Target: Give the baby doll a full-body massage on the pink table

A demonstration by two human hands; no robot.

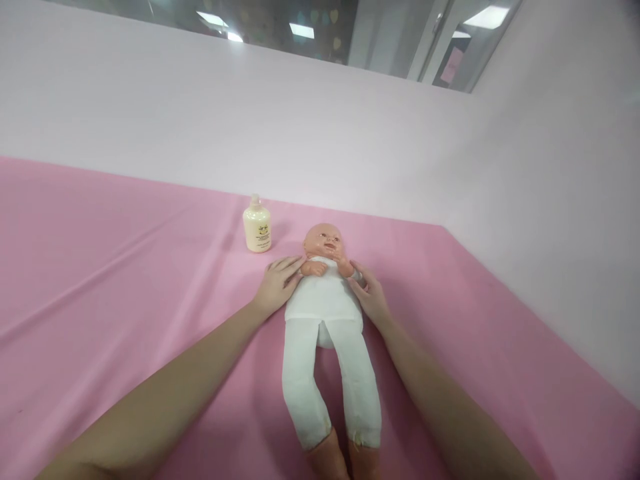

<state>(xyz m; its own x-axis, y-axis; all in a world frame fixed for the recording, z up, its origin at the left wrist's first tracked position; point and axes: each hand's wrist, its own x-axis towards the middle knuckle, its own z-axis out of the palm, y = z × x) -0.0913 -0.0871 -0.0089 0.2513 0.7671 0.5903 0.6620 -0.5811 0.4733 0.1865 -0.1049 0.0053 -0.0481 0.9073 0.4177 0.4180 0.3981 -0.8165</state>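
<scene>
A baby doll (324,313) lies on its back on a pink sheet (125,267), near the centre of the view, head toward 12 o'clock and feet toward 6 o'clock, where the feet run out of frame. It wears a white cloth body suit; the bare plastic arms are folded up against the chest below the chin. The left hand (278,283) rests flat at the doll's 9 o'clock side, palm down and fingers extended, fingertips touching the doll's upper arm and shoulder; it is not closed around anything. The right hand (369,293) lies at the doll's 3 o'clock side, fingers extended along the torso and touching the white cloth near the shoulder; likewise spread, with no grasp seen. Both forearms enter from the lower edge and flank the doll's legs. A cream-coloured bottle (257,227) with a printed label stands upright on the sheet at about 11 o'clock from the doll's head, near the left hand but apart from it. A pale wall (320,133) rises behind the sheet, with a glass panel (300,27) above it at 12 o'clock.
</scene>
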